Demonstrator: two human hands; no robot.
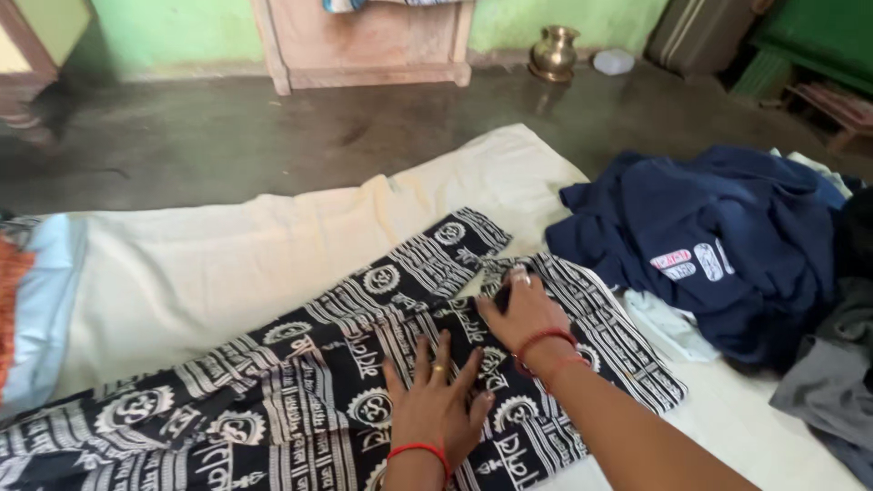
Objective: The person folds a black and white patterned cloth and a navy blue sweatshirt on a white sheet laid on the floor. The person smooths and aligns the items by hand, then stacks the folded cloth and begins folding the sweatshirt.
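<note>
A long black cloth with white printed symbols and lettering (300, 382) lies spread across a cream sheet (227, 264) on the floor. My left hand (436, 400) rests flat on the cloth, fingers spread, with a ring and a red thread at the wrist. Just to its right, my right hand (523, 314) presses on the cloth near a fold, fingers together and pointing away; it wears red bangles. Neither hand is closed around anything.
A heap of dark blue garments (718, 245) with white patches lies at the right, grey cloth (827, 382) beside it. A brass pot (555, 52) and a wooden frame (364, 45) stand by the green wall. An orange and light-blue cloth (27, 309) is at the left.
</note>
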